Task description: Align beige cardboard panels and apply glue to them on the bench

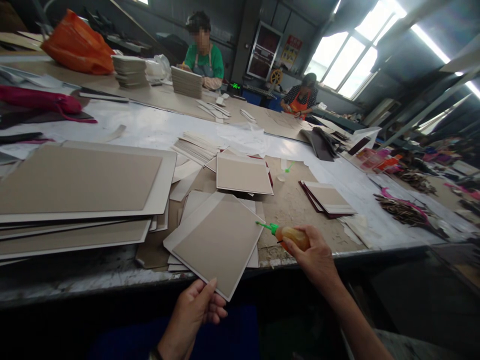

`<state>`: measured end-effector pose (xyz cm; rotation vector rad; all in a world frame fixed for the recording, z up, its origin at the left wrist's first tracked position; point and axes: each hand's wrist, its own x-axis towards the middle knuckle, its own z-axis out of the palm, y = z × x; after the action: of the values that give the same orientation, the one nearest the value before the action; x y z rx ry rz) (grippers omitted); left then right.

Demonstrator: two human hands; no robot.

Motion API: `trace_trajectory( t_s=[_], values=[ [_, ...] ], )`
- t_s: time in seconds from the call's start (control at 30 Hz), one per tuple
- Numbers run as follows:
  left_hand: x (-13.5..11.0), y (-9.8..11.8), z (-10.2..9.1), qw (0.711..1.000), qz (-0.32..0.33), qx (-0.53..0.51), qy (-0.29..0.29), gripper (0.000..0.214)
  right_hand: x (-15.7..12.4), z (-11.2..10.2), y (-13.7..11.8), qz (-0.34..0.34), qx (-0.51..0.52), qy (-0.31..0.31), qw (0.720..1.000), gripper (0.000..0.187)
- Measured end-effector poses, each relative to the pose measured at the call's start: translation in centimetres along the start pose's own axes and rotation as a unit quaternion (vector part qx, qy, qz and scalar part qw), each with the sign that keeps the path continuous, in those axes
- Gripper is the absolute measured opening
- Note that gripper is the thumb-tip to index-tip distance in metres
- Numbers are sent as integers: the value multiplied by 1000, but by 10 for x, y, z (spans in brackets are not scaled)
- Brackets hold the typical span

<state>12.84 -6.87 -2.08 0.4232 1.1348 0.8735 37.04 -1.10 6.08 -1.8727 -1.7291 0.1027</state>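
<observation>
My left hand [197, 306] pinches the near corner of a square card panel [219, 241], tan in the middle with a white border, tilted over the table's front edge. In my right hand [315, 255] is a small amber glue bottle [294, 236] with a green nozzle. The nozzle tip touches the panel's right corner. Under the panel lie more white and tan card pieces [195, 202].
A tall pile of large tan boards [75, 190] fills the left. Finished panels [243, 175] and a dark-backed stack [328, 197] lie beyond. Two other people work at the far side, with card stacks [186, 81] and an orange bag [77, 45].
</observation>
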Motion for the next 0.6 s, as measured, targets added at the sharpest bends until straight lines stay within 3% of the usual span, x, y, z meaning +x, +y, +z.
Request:
trace_trajectory(
  t_s=[0.17, 0.6],
  values=[
    [-4, 2, 1, 1000, -2, -1, 1, 41, -3, -2, -1, -7, -5, -3, 1000, 32],
    [-2, 4, 2, 1000, 5, -4, -4, 44, -54, -17, -26, 37, 45, -97, 994, 30]
  ],
)
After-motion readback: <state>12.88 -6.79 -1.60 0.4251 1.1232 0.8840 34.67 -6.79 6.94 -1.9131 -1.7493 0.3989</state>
